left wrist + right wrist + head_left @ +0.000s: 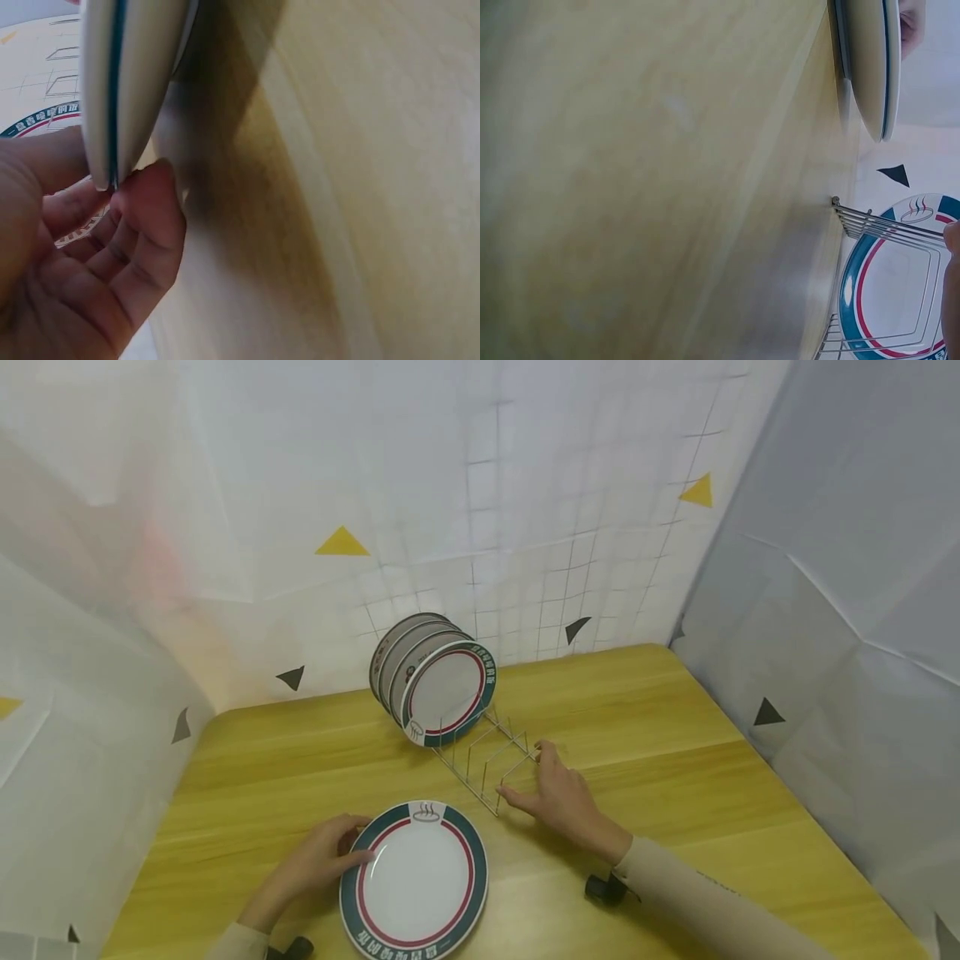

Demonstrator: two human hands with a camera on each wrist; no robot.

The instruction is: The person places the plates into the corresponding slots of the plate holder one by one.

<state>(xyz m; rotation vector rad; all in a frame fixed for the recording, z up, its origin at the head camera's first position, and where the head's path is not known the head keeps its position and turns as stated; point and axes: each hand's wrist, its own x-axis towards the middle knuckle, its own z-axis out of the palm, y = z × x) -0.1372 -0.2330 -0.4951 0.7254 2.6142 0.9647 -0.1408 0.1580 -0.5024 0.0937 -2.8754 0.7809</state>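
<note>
**Plate gripped at left, rack held at right**

The left hand (322,860) grasps the rim of a plate (420,885) on its left side, thumb over the upper face and fingers curled beneath, as the left wrist view confirms. The plate lies face up, toward the near edge of the desk (622,735), which runs out of view, and left of its centre. Whether a second plate is nested under it cannot be told.

The right hand (566,793) grasps the wire rack (465,783) at its near right end, thumb at the front corner post and forefinger at the back one. The rack stands about mid-desk, slanting from the far left corner side toward the near right.

At the rack's far left end stand the racked plates (446,693), apparently four, upright and slightly tilted, between mid-desk and the back edge. The foremost shows a white centre, red ring and green band; the held plate bears the same pattern.

Both arms wear beige sleeves (697,893), with a black device (606,890) at each wrist. White walls (540,468) rise beyond the desk's back and side edges, marked with yellow triangles (342,543) and dark triangles (768,712).
</note>
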